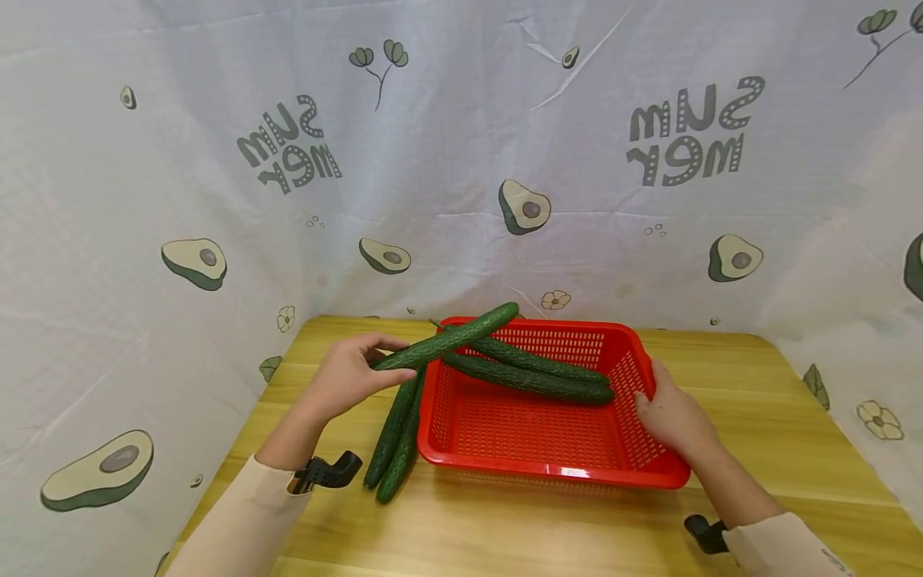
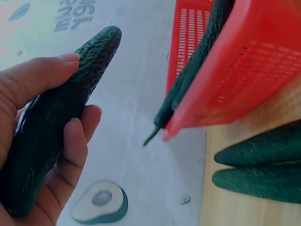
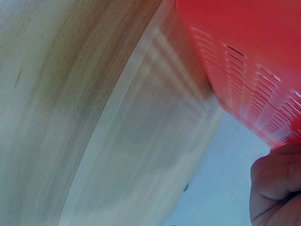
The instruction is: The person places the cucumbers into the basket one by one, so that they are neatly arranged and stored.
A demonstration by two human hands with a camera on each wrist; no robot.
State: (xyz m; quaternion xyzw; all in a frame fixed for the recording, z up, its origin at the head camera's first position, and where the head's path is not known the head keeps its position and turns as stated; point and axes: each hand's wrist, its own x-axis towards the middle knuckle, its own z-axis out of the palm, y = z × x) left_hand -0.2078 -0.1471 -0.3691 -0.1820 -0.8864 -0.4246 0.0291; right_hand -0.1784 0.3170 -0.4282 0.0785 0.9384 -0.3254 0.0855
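My left hand (image 1: 353, 375) grips a long green cucumber (image 1: 454, 340) near one end, thumb on one side and fingers curled round the other, as the left wrist view shows. Its far end reaches up over the back left corner of a red plastic basket (image 1: 555, 473). Two cucumbers (image 1: 530, 377) lie inside, slanting from the left rim toward the right wall. On the basket's right side, my right hand (image 1: 674, 410) holds the rim, with the thumb inside. In the right wrist view the curled fingers (image 3: 277, 174) show against the perforated wall.
Two more cucumbers (image 1: 397, 441) lie side by side on the wooden table (image 1: 505, 533), just left of the basket. A pale cloth (image 1: 447, 160) printed with avocados hangs behind and around the table.
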